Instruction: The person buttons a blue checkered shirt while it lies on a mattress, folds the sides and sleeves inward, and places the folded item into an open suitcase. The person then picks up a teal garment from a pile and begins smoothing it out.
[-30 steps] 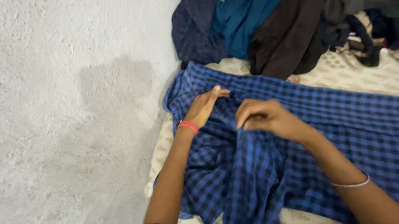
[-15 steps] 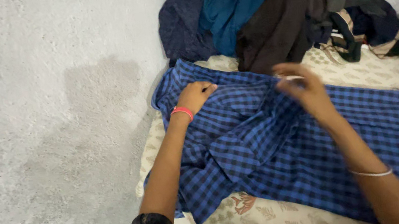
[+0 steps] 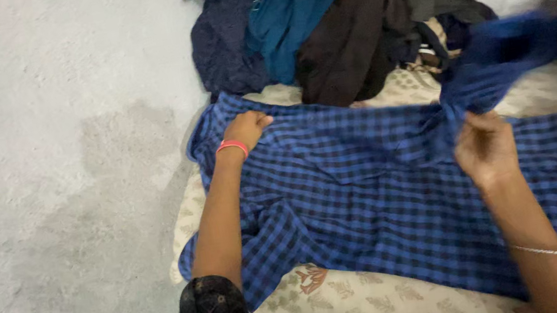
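The blue checked shirt (image 3: 372, 194) lay mostly flat on the patterned sheet (image 3: 360, 306), my left hand (image 3: 248, 126) pressing its collar end with curled fingers, my right hand (image 3: 485, 148) gripping one sleeve (image 3: 499, 57) lifted, not yet folded in.

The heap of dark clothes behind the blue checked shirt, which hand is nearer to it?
Left hand, just below the heap; right hand sits lower, to its right.
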